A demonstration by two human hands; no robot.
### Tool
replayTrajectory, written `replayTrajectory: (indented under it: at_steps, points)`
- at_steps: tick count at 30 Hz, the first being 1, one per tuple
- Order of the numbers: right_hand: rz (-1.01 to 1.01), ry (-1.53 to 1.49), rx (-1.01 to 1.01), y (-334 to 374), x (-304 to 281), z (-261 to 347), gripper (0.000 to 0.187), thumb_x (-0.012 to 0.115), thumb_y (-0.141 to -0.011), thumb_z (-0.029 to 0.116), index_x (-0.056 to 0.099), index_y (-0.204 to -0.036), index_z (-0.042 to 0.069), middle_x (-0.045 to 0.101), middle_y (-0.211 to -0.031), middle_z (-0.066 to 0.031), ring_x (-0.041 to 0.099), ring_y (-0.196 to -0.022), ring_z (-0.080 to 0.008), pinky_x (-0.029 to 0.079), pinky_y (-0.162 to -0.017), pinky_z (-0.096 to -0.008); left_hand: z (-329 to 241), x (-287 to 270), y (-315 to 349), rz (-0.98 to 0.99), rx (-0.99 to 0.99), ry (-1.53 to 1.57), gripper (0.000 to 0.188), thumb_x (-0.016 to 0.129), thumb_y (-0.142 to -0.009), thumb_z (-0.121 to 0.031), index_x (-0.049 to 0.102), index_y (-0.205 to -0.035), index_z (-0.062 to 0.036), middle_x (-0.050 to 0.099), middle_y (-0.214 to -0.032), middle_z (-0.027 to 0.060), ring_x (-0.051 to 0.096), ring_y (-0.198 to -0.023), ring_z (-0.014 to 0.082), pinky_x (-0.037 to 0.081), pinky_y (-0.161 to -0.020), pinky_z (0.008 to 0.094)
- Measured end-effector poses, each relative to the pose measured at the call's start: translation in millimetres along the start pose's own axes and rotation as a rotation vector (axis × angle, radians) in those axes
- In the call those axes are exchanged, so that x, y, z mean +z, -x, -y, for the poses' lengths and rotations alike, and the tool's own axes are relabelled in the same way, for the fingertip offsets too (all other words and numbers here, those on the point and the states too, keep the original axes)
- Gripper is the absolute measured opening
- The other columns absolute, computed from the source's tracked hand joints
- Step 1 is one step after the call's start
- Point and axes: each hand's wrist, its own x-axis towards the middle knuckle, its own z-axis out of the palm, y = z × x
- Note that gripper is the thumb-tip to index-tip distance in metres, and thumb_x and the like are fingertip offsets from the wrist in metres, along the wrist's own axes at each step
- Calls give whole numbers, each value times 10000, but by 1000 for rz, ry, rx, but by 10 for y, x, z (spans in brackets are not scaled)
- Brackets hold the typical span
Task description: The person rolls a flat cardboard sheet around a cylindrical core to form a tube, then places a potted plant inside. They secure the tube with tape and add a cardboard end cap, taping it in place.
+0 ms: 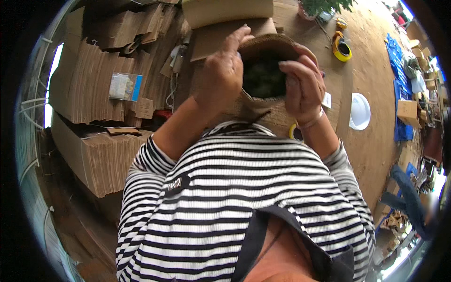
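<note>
Between my hands stands a brown cardboard wrap (257, 107), bent into a rounded, open-topped tube. Inside it is something dark green and leafy, too blurred to make out. My left hand (220, 73) presses against the tube's left side, fingers pointing away from me along the rim. On the opposite side, my right hand (304, 84) grips the wall, its fingers bent over and around the right rim. A roll of yellow tape (296, 132) lies by my right wrist, partly hidden. Just beyond the tube is a folded cardboard sheet (228, 13).
Tall stacks of flat cardboard (89, 80) rise at the left, with a clear packet (126, 87) on them. Toward the far right are more tape rolls (341, 47), a potted plant (324, 5) and a white round basin (360, 112). Blue sheeting (399, 70) and boxes line the right edge.
</note>
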Motion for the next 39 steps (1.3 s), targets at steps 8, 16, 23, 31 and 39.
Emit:
replayTrajectory:
  at_steps: [8,16,23,31,39]
  points:
    - [-118,-27,106,87,45,-84,287,640,-915,78,594,-1173,-38,650,-900,-142,631,-818,-297,494,-975,-461,116,-131,-82,70,-136,198,537,444,-935,-27,395,-1468,19,532,-1396,176,502,-1299,230,352,-1128,349]
    - [543,331,583,-398,-360,75,292,655,-899,243,633,-1155,106,702,-966,-172,699,-911,-361,567,-799,-433,19,-254,97,35,85,-151,475,604,-895,-121,523,-1360,-68,644,-1212,213,658,-1096,318,514,-928,393]
    - [1060,353,339,-662,-319,-318,242,568,-928,251,685,-1075,99,697,-875,-208,693,-839,-390,572,-737,-483,62,-461,-375,275,100,-625,438,561,-864,-129,577,-1290,-27,700,-1062,225,696,-932,366,556,-848,447]
    - [888,212,327,-863,74,-69,240,581,-937,191,673,-1142,104,696,-896,-198,688,-827,-374,555,-775,-442,-113,-1186,-213,352,-44,-401,368,519,-860,-119,662,-1180,-5,703,-1053,241,685,-1016,352,528,-927,414]
    - [1039,-466,644,-1480,581,-211,323,556,-995,99,557,-1304,6,672,-1150,-144,676,-991,-225,541,-885,-303,-736,-2344,55,300,-146,-542,322,511,-836,-76,675,-1090,34,703,-842,201,687,-784,293,547,-778,376]
